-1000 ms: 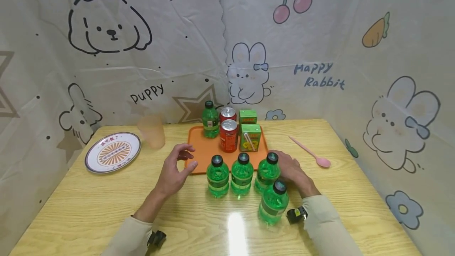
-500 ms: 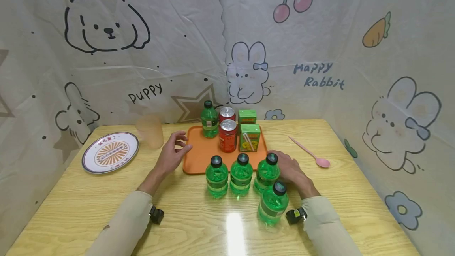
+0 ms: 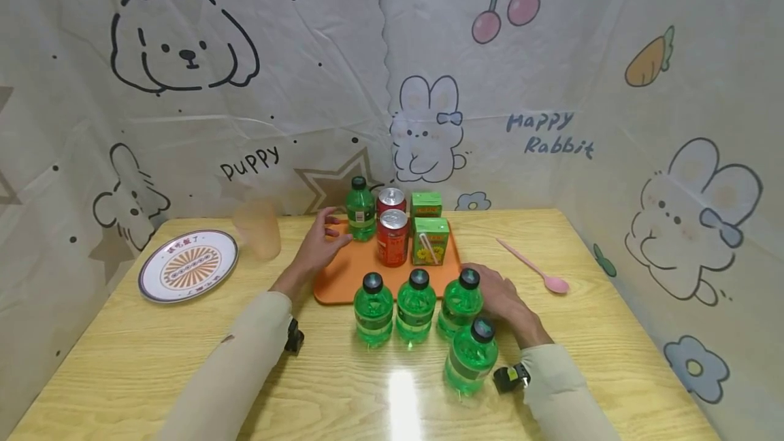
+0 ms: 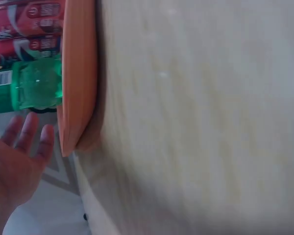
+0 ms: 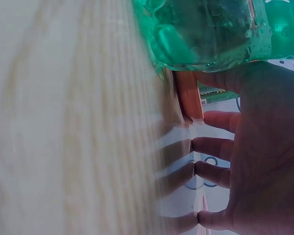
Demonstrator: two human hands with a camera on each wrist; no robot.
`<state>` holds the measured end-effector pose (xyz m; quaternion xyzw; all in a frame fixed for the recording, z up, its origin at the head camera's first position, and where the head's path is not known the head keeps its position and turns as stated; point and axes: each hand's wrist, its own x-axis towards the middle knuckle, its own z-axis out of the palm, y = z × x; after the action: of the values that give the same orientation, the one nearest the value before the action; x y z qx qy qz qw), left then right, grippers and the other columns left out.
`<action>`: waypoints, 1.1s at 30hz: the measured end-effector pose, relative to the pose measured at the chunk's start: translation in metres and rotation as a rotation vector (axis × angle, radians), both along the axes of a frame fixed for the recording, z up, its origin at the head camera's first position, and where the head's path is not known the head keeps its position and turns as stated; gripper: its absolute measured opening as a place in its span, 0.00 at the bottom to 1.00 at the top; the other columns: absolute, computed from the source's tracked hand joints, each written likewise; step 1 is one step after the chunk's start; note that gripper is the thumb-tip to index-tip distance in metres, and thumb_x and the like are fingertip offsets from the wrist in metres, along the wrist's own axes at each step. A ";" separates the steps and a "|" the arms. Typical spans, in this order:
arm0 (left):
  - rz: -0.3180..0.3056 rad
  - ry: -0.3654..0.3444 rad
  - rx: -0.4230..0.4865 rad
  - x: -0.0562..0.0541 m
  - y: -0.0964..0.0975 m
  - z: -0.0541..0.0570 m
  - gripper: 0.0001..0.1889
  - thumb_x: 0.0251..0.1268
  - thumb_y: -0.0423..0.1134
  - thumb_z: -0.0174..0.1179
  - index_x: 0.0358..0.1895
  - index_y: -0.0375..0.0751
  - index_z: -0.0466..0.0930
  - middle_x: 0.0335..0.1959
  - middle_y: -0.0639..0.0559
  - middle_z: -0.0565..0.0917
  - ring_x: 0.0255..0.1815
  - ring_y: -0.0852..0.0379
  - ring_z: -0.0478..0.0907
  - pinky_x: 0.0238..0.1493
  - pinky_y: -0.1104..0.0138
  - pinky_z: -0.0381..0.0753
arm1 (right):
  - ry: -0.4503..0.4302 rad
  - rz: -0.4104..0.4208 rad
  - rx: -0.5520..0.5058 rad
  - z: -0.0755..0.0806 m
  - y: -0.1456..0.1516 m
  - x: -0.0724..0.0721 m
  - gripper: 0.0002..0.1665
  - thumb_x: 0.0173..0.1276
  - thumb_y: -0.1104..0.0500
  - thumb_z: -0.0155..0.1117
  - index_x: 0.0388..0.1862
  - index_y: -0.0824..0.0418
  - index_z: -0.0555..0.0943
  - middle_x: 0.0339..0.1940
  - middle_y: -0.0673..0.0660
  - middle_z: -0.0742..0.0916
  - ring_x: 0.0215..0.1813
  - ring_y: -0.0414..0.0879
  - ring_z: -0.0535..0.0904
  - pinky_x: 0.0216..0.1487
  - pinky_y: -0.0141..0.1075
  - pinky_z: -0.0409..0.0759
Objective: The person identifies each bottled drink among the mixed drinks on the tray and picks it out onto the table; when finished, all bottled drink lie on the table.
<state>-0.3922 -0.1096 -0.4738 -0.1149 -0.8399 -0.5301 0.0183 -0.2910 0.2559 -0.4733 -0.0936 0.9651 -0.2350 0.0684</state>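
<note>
My left hand (image 3: 318,243) reaches over the left side of the orange tray (image 3: 339,281), fingers spread and relaxed. Its thumb and fingers come close to a green-liquid bottle (image 3: 361,213) standing at the tray's back left; the left wrist view shows a gap between fingertips and bottle (image 4: 39,85). Near the tray's front right corner, my right hand (image 3: 501,295) rests with its fingertips down on the table (image 5: 98,147). A black-capped green bottle (image 3: 459,305) stands right beside it and partly hides its thumb side. Fingers are extended and grip nothing in the right wrist view.
Two red cans (image 3: 393,243) and two green drink cartons (image 3: 431,243) stand on the tray. Other green bottles (image 3: 373,312) stand in front of it. A plate (image 3: 188,265) and a translucent cup (image 3: 260,230) are left; a pink spoon (image 3: 533,265) lies right. A patterned cloth hangs behind.
My left hand first moved left to the tray's left edge, then forward and right toward the bottle at the tray's back. My right hand has stayed in place.
</note>
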 end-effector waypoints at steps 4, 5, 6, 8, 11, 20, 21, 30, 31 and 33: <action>0.000 -0.017 0.004 -0.015 0.007 -0.002 0.42 0.65 0.42 0.63 0.76 0.47 0.45 0.71 0.37 0.63 0.66 0.37 0.67 0.65 0.46 0.70 | -0.012 -0.011 -0.010 0.000 0.000 0.000 0.36 0.71 0.44 0.54 0.73 0.55 0.64 0.73 0.62 0.69 0.73 0.66 0.61 0.65 0.73 0.53; 0.000 -0.024 0.004 -0.017 0.009 -0.002 0.43 0.64 0.43 0.64 0.76 0.48 0.45 0.71 0.37 0.62 0.67 0.36 0.66 0.66 0.46 0.69 | -0.015 -0.013 -0.012 0.000 0.000 0.000 0.36 0.71 0.43 0.54 0.74 0.55 0.64 0.73 0.62 0.69 0.73 0.66 0.61 0.65 0.73 0.53; -0.001 -0.032 -0.002 -0.020 0.010 -0.002 0.45 0.64 0.44 0.64 0.76 0.49 0.44 0.72 0.37 0.61 0.68 0.36 0.66 0.67 0.46 0.68 | -0.017 -0.016 -0.015 -0.001 0.000 0.000 0.36 0.70 0.43 0.55 0.74 0.55 0.64 0.73 0.62 0.69 0.73 0.66 0.61 0.66 0.73 0.53; -0.002 -0.047 -0.012 -0.024 0.013 0.001 0.46 0.63 0.44 0.65 0.77 0.50 0.43 0.72 0.37 0.60 0.69 0.36 0.65 0.69 0.46 0.66 | -0.018 -0.018 -0.026 -0.001 0.000 -0.001 0.37 0.70 0.43 0.55 0.74 0.55 0.64 0.74 0.62 0.68 0.74 0.66 0.60 0.66 0.73 0.52; 0.004 -0.055 -0.030 -0.030 0.015 0.002 0.47 0.62 0.45 0.65 0.77 0.50 0.42 0.71 0.38 0.61 0.68 0.37 0.66 0.70 0.47 0.65 | -0.006 -0.010 -0.034 -0.001 0.000 -0.001 0.36 0.70 0.44 0.56 0.73 0.56 0.64 0.73 0.63 0.69 0.73 0.66 0.61 0.66 0.73 0.53; 0.018 -0.051 0.015 -0.039 0.027 0.003 0.48 0.60 0.43 0.68 0.76 0.54 0.44 0.68 0.36 0.66 0.67 0.37 0.68 0.69 0.46 0.65 | 0.005 -0.010 -0.047 -0.002 -0.002 0.000 0.35 0.71 0.46 0.55 0.73 0.56 0.64 0.73 0.63 0.69 0.73 0.67 0.61 0.66 0.74 0.51; 0.022 -0.048 0.019 -0.039 0.029 0.003 0.48 0.60 0.42 0.68 0.76 0.55 0.44 0.68 0.36 0.66 0.67 0.37 0.67 0.70 0.46 0.64 | 0.005 -0.009 -0.046 -0.002 -0.002 0.001 0.35 0.70 0.45 0.55 0.73 0.56 0.64 0.73 0.63 0.69 0.73 0.67 0.61 0.66 0.74 0.51; 0.078 -0.016 0.000 -0.040 0.043 0.002 0.47 0.60 0.40 0.68 0.75 0.60 0.44 0.69 0.37 0.66 0.69 0.38 0.65 0.72 0.45 0.60 | 0.015 -0.013 -0.063 -0.002 0.001 0.003 0.33 0.72 0.47 0.53 0.73 0.56 0.65 0.73 0.63 0.69 0.73 0.67 0.61 0.66 0.74 0.50; 0.081 -0.005 -0.020 -0.040 0.043 0.002 0.47 0.60 0.41 0.68 0.75 0.59 0.45 0.68 0.37 0.68 0.69 0.38 0.66 0.72 0.45 0.61 | 0.014 -0.015 -0.061 -0.002 0.001 0.003 0.33 0.72 0.47 0.53 0.73 0.56 0.65 0.73 0.63 0.69 0.73 0.67 0.61 0.66 0.74 0.50; 0.085 0.018 -0.046 -0.040 0.043 0.002 0.47 0.58 0.41 0.69 0.75 0.57 0.46 0.67 0.37 0.69 0.68 0.39 0.67 0.71 0.45 0.61 | 0.013 -0.013 -0.057 -0.003 0.001 0.002 0.33 0.72 0.46 0.53 0.73 0.56 0.65 0.73 0.63 0.69 0.73 0.67 0.60 0.66 0.74 0.50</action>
<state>-0.4317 -0.0662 -0.4719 -0.0841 -0.8559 -0.5082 0.0458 -0.2891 0.2574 -0.4761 -0.0905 0.9590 -0.2622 0.0580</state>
